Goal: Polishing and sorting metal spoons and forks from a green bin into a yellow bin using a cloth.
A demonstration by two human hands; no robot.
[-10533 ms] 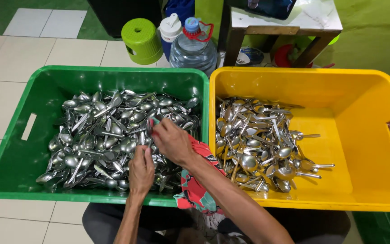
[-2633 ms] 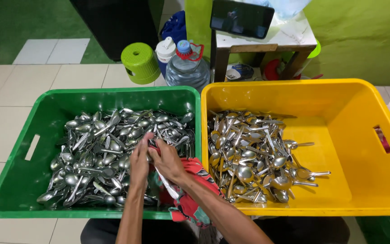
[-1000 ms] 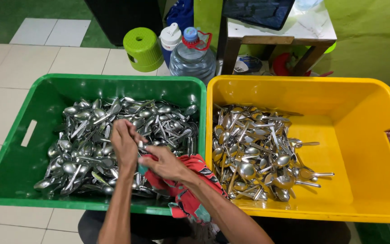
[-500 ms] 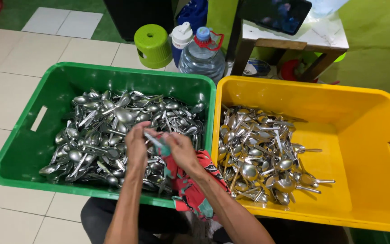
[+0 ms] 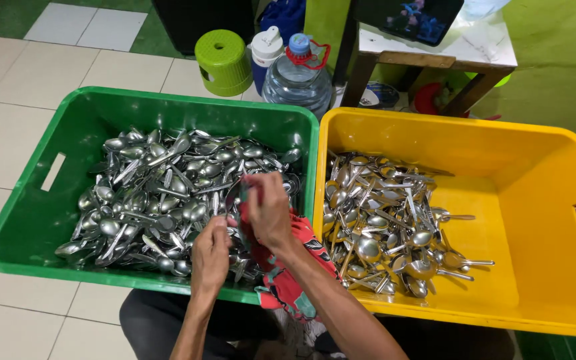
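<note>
A spoon, mostly hidden, is gripped at its lower end by the left hand [image 5: 209, 257] and wrapped in a red cloth [image 5: 288, 267] clenched by the right hand [image 5: 267, 210] above the green crate [image 5: 21, 227], so a slip into the unwiped pile is judged possible.

left hand [image 5: 209, 257]: knuckles up, fingers curled down and closed as if pinching, low in the frame.
right hand [image 5: 266, 208]: higher and further forward, back toward the camera, fingers bent shut.
forearms: both bare, rising from the bottom edge; the right one slants in from the lower right.
</note>
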